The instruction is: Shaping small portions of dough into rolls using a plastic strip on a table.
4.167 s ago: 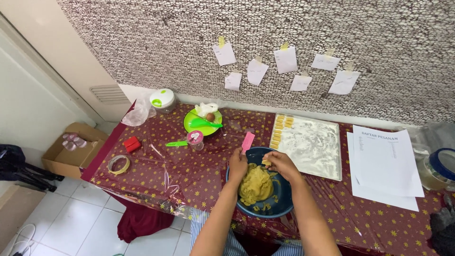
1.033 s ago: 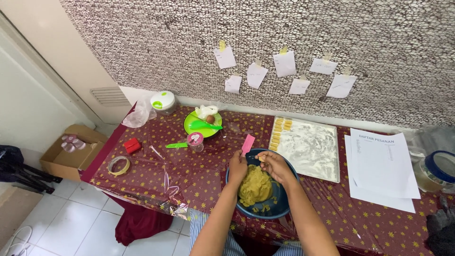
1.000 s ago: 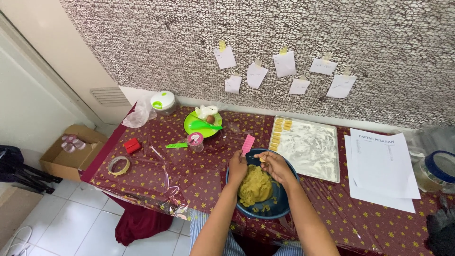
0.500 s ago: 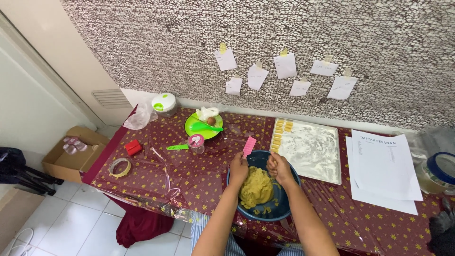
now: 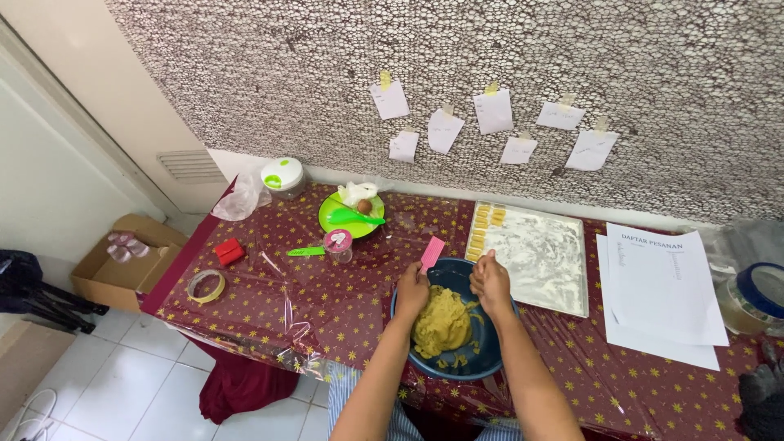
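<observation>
Nearest the viewer, a dark blue bowl (image 5: 482, 359) sits at the near edge of the surface (image 5: 327, 302), which is covered in a maroon cloth with gold stars. A mound of yellow dough (image 5: 441, 322) fills the bowl's left side. The left hand (image 5: 411, 290) presses fingers-down on the dough's far left edge. The right hand (image 5: 491, 283) hovers over the bowl's far rim, fingers curled together, seemingly pinching a bit of dough. Just beyond lies a pink scraper (image 5: 431, 254). To the right, a floured baking tray (image 5: 539, 261) holds small dough pieces (image 5: 482, 231). Farther left stands a green plate (image 5: 347, 219).
</observation>
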